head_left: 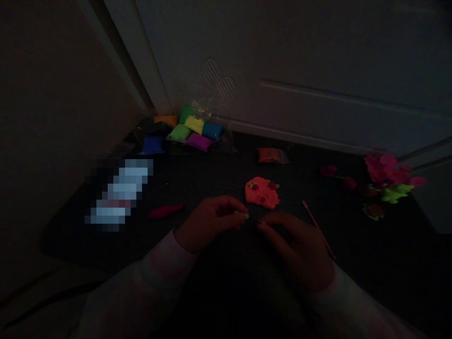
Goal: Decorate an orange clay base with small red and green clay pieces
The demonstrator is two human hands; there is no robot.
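My left hand [213, 221] pinches a small piece of light-green modelling clay [243, 214] between thumb and fingertips. Close beside it, my right hand [300, 245] is closed in a pinch on a tiny green bit of clay [262, 222], mostly covered by the fingers. Just beyond both hands lies a flat, bumpy orange-pink clay piece [261, 198] that bears small dark-red flowers with green leaves. A thin pink modelling tool [319, 229] rests on the table to the right of my right hand. Left of my left hand lies a magenta tapered object [165, 211].
Bags of coloured clay [192, 129] are heaped at the back left, and an orange clay bag [271, 155] lies behind the orange-pink piece. Pink clay flowers [388, 169] stand at the right. A bright pixelated rectangle [122, 195] is at left on the dark table [212, 169], against a pale panel [300, 61].
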